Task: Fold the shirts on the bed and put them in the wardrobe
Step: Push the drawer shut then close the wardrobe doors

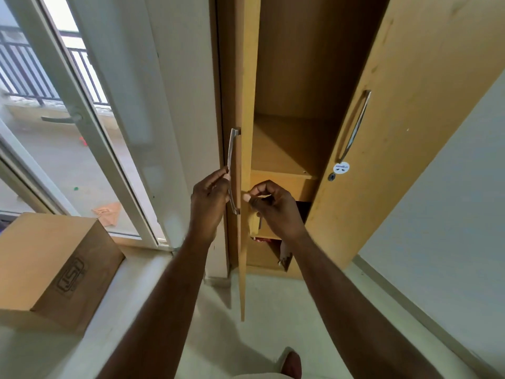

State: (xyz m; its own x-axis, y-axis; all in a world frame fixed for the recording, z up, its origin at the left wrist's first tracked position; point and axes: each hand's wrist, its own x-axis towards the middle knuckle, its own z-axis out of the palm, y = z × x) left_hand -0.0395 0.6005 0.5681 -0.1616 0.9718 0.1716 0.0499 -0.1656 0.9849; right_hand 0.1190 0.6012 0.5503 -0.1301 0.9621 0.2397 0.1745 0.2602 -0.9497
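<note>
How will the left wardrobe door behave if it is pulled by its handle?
The left door looks like a thin, rigid board, so it should swing as one piece rather than flex. The metal handle that the left hand holds looks smooth, perhaps slippery. Being tall, the door is probably fairly heavy.

You are in a room of a home, most likely a bedroom. Before you stands a tall light-brown wooden wardrobe (pixel 300 64), both doors open, with a curved metal handle (pixel 231 160) on the left door and shelves inside. To your left, a white-framed glass balcony door (pixel 90 138) looks out on a dark metal railing (pixel 24 75). A brown cardboard box (pixel 54 258) sits on a pale ledge (pixel 136 272).
</note>
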